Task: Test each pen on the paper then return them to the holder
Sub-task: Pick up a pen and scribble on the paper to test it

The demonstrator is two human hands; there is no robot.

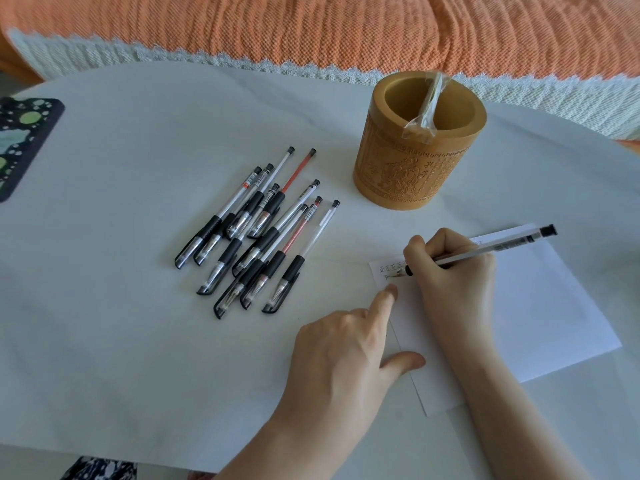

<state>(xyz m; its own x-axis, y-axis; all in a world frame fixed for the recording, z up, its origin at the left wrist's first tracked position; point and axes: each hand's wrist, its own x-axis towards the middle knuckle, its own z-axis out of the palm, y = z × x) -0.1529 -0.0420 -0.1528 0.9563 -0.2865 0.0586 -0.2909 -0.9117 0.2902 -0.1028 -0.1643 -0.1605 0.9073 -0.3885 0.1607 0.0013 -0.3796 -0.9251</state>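
Surface: we look down on a white table point(138, 323), with an orange cover point(311, 29) edged in pale lace behind it.
Paper point(536, 313): 1 white sheet at the table's near right; we see small handwritten marks point(389, 269) in its upper left corner.
Right hand point(453, 271): fingers curled round a pen point(491, 249), its tip touching the paper by the marks.
Left hand point(346, 348): holds nothing; index fingertip and thumb press the paper's left edge.
Holder point(419, 168): carved cylinder, upright beyond the paper; 1 clear-wrapped item point(427, 109) leans inside.
Loose pens point(256, 233): capped, piled left of the holder, well apart from both hands.
Left edge: we see a dark patterned object point(20, 143), partly cut off.
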